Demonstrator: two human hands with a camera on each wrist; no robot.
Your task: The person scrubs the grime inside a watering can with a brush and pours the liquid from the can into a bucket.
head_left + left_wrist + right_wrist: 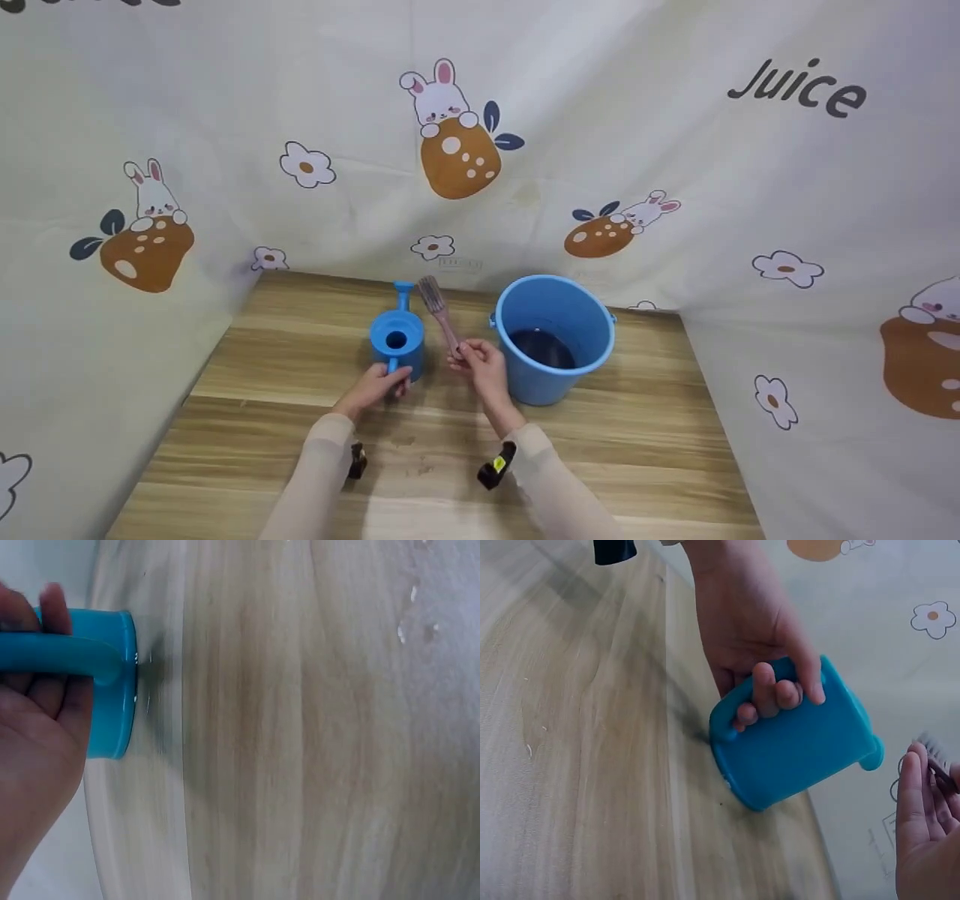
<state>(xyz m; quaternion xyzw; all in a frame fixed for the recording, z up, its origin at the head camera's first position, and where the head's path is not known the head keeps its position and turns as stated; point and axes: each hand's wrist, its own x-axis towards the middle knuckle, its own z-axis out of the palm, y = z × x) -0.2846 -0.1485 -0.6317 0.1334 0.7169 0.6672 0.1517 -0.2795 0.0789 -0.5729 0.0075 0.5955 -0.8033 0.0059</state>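
Note:
My left hand (376, 388) has its fingers curled through the handle of a small blue watering can (413, 364), which stands upright with its spout toward the back wall. In the right wrist view, the left hand (751, 630) wraps the can's handle from behind. My right hand (484, 369) pinches the thin pinkish handle of a brush (448, 330), bristle end up and tilted left. The brush is apart from the can, between it and the bucket. At the right wrist view's edge, only part of the right hand (922, 840) shows. I cannot tell whether the can's base touches the table.
A large blue bucket (541, 386) with dark contents at its bottom stands right of my right hand. Wet drops (401, 634) dot the wooden table (645, 450). A cloth (337, 90) printed with rabbits and flowers walls the table at the back and both sides.

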